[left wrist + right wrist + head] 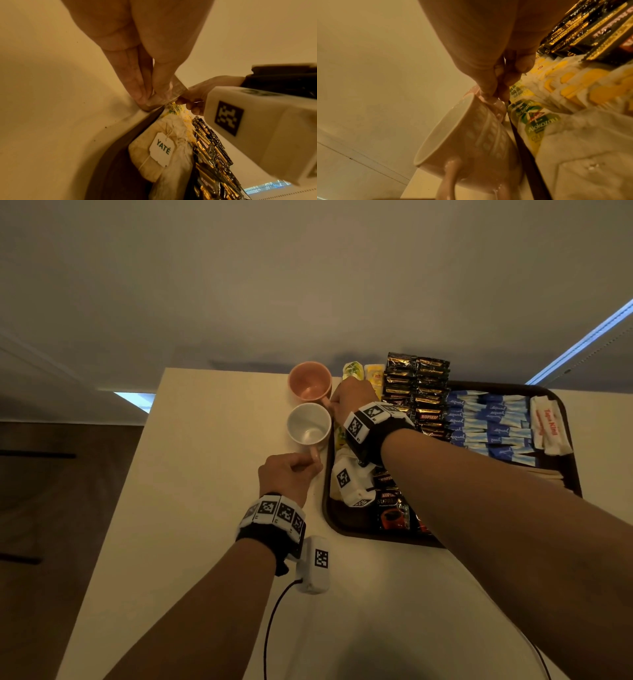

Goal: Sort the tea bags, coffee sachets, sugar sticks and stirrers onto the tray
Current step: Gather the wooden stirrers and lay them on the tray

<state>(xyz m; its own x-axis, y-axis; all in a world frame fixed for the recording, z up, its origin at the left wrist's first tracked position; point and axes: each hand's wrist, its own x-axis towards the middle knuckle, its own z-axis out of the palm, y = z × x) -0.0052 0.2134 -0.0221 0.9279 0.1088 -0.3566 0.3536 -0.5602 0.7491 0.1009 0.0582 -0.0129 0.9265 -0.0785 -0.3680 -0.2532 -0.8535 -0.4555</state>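
Two mugs stand on the cream table just left of the dark brown tray (pixel 329 520). My left hand (pixel 308 463) pinches the handle of the white mug (pixel 308 424); in the left wrist view the left hand (pixel 154 98) has its fingertips closed on that handle. My right hand (pixel 337 402) grips the handle of the pink mug (pixel 310 381), the right hand (pixel 494 93) curled around it at the tray's edge. On the tray lie tea bags (pixel 161 148), black coffee sachets (pixel 416 392), blue sugar sticks (pixel 493 422), white sachets (pixel 549 422) and wooden stirrers (pixel 544 474).
The table's left edge (pixel 137 474) drops to a dark floor. A black cable (pixel 270 621) trails from my left wrist camera across the near table. Yellow and green tea packets (pixel 363 374) stand at the tray's far left corner, close behind the pink mug.
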